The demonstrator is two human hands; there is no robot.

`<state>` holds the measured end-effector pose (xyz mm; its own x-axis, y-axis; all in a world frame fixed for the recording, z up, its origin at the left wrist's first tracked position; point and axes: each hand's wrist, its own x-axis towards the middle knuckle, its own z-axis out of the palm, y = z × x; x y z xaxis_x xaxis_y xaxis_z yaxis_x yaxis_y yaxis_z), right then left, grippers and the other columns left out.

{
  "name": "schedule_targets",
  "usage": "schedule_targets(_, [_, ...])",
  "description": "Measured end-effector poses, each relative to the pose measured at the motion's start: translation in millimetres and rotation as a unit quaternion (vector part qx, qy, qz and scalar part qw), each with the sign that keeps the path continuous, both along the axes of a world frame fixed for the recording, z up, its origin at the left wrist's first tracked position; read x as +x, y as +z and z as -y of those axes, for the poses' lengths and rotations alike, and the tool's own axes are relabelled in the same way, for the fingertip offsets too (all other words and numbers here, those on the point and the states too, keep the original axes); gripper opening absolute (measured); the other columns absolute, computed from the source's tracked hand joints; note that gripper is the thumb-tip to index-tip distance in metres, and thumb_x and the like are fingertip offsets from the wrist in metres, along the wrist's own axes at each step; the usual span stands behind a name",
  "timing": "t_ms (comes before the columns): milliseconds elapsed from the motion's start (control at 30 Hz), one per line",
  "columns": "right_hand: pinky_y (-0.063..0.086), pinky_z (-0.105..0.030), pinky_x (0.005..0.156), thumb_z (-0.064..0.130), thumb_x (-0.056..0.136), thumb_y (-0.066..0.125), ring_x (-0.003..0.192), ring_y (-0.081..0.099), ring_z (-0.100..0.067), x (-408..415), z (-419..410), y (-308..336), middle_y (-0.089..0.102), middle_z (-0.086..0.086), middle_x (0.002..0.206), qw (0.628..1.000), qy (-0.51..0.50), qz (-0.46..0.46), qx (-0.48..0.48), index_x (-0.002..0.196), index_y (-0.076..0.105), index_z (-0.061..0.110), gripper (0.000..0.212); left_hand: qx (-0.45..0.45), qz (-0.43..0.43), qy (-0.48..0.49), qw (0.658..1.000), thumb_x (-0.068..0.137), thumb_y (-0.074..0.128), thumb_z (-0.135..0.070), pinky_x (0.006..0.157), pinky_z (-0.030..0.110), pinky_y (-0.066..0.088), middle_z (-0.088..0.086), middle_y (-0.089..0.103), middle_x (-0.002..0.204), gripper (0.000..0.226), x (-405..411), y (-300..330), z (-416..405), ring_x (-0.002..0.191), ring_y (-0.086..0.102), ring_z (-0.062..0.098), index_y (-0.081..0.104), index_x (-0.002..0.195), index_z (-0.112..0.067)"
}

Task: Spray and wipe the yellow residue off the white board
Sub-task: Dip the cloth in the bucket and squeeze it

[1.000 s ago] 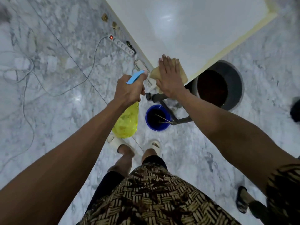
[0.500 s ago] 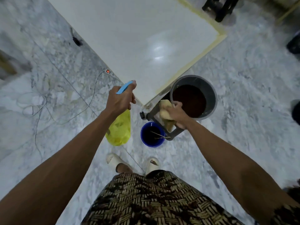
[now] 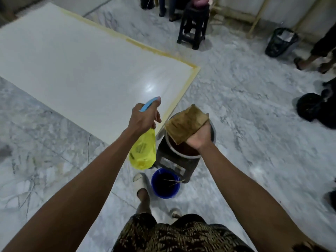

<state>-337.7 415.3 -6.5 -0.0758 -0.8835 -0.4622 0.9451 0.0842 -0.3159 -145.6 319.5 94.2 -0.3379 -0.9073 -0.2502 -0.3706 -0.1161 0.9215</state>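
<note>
White board (image 3: 87,70) lies flat on the marble floor, yellow residue (image 3: 174,104) lining its right and far edges. Left hand (image 3: 143,118) grips the yellow spray bottle (image 3: 143,151) with the nozzle aimed at the near corner, probably ready to wet that strip. Right hand (image 3: 200,136) holds a stained cloth (image 3: 187,122) over the grey bucket (image 3: 212,135), likely so drips fall in.

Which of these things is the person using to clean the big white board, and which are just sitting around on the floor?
For the job:
- white board with yellow residue along its edges
- yellow spray bottle, held by the left hand
- brown cloth, held by the right hand

Just sitting around:
- blue bucket
- black stool
- black mesh bin
</note>
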Motion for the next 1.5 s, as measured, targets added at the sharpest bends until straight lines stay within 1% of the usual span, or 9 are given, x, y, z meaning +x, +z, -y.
schedule_targets(133, [0.041, -0.054, 0.108, 0.083, 0.085, 0.032, 0.124, 0.058, -0.037, -3, 49, 9, 0.061, -0.018, 0.134, 0.999, -0.048, -0.003, 0.003, 0.124, 0.068, 0.014, 0.088, 0.017, 0.030, -0.046, 0.998, 0.100, 0.061, -0.056, 0.071, 0.045, 0.064, 0.013, 0.076, 0.069, 0.062, -26, -9, 47, 0.065, 0.074, 0.037, 0.073, 0.066, -0.005])
schedule_targets(300, [0.032, -0.055, 0.116, 0.091, 0.074, 0.043, 0.136, 0.049, -0.035, -6, 101, 8, 0.053, -0.016, 0.145, 0.996, -0.092, -0.015, 0.007, 0.145, 0.052, 0.018, 0.102, 0.017, 0.056, -0.108, 0.992, 0.102, 0.062, -0.051, 0.053, 0.024, 0.053, 0.009, 0.071, 0.065, 0.059, -47, -15, 96, 0.041, 0.060, 0.016, 0.064, 0.060, -0.010])
schedule_targets(500, [0.028, -0.062, 0.116, 0.094, 0.061, 0.056, 0.137, 0.047, -0.040, -16, 133, 5, 0.047, -0.020, 0.150, 0.993, -0.113, -0.021, 0.000, 0.146, 0.049, 0.014, 0.117, 0.030, 0.085, -0.185, 0.979, 0.099, 0.062, -0.056, 0.054, 0.026, 0.052, 0.008, 0.072, 0.062, 0.064, -69, -24, 144, 0.042, 0.062, 0.018, 0.074, 0.075, 0.002])
schedule_targets(667, [0.030, -0.058, 0.116, 0.077, 0.082, 0.057, 0.145, 0.034, -0.038, -35, 152, 7, 0.029, -0.021, 0.159, 0.988, -0.128, -0.080, 0.006, 0.153, 0.033, 0.008, 0.102, 0.041, 0.099, -0.228, 0.968, 0.101, 0.060, -0.053, 0.056, 0.027, 0.052, 0.014, 0.074, 0.068, 0.061, -92, -26, 164, 0.047, 0.062, 0.020, 0.072, 0.071, -0.003])
schedule_targets(867, [0.029, -0.058, 0.116, 0.076, 0.080, 0.060, 0.147, 0.030, -0.035, -73, 168, -5, 0.025, -0.018, 0.161, 0.988, -0.136, -0.071, 0.024, 0.154, 0.033, 0.013, 0.101, 0.022, 0.115, -0.202, 0.972, 0.102, 0.059, -0.055, 0.057, 0.025, 0.053, 0.007, 0.072, 0.062, 0.064, -126, -33, 171, 0.040, 0.061, 0.015, 0.074, 0.071, -0.001])
schedule_targets(1133, [0.040, -0.055, 0.112, 0.079, 0.083, 0.053, 0.138, 0.047, -0.036, -157, 192, -18, 0.047, -0.018, 0.150, 0.993, -0.056, -0.088, 0.055, 0.147, 0.047, 0.016, 0.090, 0.035, 0.095, -0.116, 0.988, 0.105, 0.059, -0.050, 0.067, 0.035, 0.053, 0.011, 0.068, 0.068, 0.053, -202, -55, 168, 0.054, 0.059, 0.018, 0.076, 0.083, -0.005])
schedule_targets(1267, [0.044, -0.049, 0.109, 0.077, 0.087, 0.045, 0.130, 0.056, -0.034, -200, 199, -19, 0.059, -0.018, 0.139, 0.992, -0.018, -0.083, 0.094, 0.141, 0.055, 0.011, 0.086, 0.084, 0.092, -0.066, 0.990, 0.102, 0.064, -0.045, 0.064, 0.033, 0.051, 0.008, 0.063, 0.057, 0.041, -242, -56, 164, 0.050, 0.056, 0.015, 0.075, 0.071, -0.019])
schedule_targets(1400, [0.041, -0.050, 0.112, 0.074, 0.088, 0.050, 0.130, 0.056, -0.032, -238, 210, -20, 0.060, -0.016, 0.139, 0.987, 0.005, -0.110, 0.114, 0.141, 0.055, 0.013, 0.081, 0.103, 0.101, -0.034, 0.989, 0.102, 0.061, -0.048, 0.064, 0.032, 0.053, 0.011, 0.071, 0.067, 0.052, -271, -57, 171, 0.054, 0.061, 0.017, 0.078, 0.081, -0.004])
schedule_targets(1500, [0.047, -0.049, 0.107, 0.064, 0.090, 0.057, 0.119, 0.064, -0.030, -255, 221, -22, 0.070, -0.013, 0.124, 0.973, 0.023, -0.169, 0.156, 0.125, 0.067, 0.012, 0.063, 0.093, 0.108, -0.042, 0.989, 0.103, 0.059, -0.047, 0.057, 0.026, 0.055, 0.016, 0.078, 0.074, 0.058, -277, -56, 170, 0.048, 0.063, 0.015, 0.077, 0.078, 0.001])
